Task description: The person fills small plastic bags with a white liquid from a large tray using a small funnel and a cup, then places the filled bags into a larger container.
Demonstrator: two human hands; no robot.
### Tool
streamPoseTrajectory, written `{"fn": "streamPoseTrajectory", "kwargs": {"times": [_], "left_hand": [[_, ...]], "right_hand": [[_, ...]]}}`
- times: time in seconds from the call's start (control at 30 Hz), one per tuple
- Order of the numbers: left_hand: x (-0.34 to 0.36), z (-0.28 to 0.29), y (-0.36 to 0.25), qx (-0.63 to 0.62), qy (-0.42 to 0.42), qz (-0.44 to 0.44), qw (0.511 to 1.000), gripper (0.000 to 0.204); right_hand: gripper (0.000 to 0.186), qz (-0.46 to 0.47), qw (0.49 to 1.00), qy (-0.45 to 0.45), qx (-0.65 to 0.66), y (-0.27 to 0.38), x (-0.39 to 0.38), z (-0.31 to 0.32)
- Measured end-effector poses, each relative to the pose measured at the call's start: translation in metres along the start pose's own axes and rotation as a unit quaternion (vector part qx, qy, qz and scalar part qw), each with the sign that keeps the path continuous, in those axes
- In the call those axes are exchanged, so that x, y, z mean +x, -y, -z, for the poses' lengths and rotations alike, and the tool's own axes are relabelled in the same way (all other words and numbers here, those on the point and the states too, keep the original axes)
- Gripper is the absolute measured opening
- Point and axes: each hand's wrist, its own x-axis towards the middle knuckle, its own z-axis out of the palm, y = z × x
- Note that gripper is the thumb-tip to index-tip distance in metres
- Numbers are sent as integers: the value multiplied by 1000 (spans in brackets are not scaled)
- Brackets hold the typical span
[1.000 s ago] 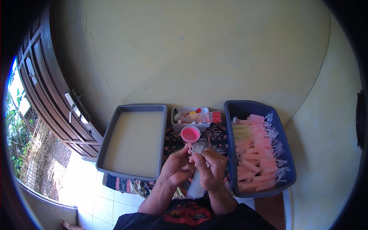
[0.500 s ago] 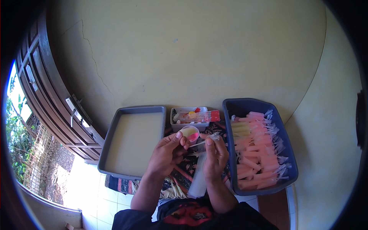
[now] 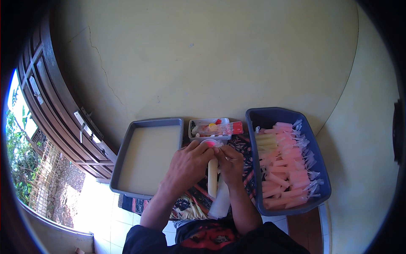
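Both hands meet above the middle of the cloth-covered table, at the top of a slim clear plastic bag filled with cream-coloured liquid (image 3: pixel 212 182). My left hand (image 3: pixel 190 163) is closed round the bag's neck, fingers bent. Beside it, my right hand (image 3: pixel 231 164) pinches the same neck, where crumpled clear plastic (image 3: pixel 218 144) sticks up. The filled part hangs down below the fingers. Just behind the hands, a small cup with pink contents (image 3: pixel 209 143) is partly hidden. Flat, empty plastic bags (image 3: pixel 220 204) lie under the right wrist.
A grey tray of whitish liquid (image 3: pixel 115 169) stands at the left. The dark blue tub (image 3: pixel 325 182) at the right holds many filled pink bags (image 3: pixel 287 169) and a few cream ones (image 3: pixel 266 143). Behind sits a white box (image 3: pixel 192 127) of small items. A patterned cloth (image 3: pixel 198 197) covers the table.
My hands have come together at the bag's neck; before, they were apart with a thin white strand between them. The filled bag now hangs downward in plain sight.
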Motion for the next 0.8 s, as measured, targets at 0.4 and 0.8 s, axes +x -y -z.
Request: {"fn": "streamPoseTrajectory", "kwargs": {"times": [0.4,0.8], "left_hand": [[-9,-42,5,-87,-90,-2,992,23],[-6,-60,9,-239,-145,115,953,9]], "right_hand": [[19,-127,965,-96,210,0,3,-9],[15,-88,986,-19,144,-18,-3,4]]}}
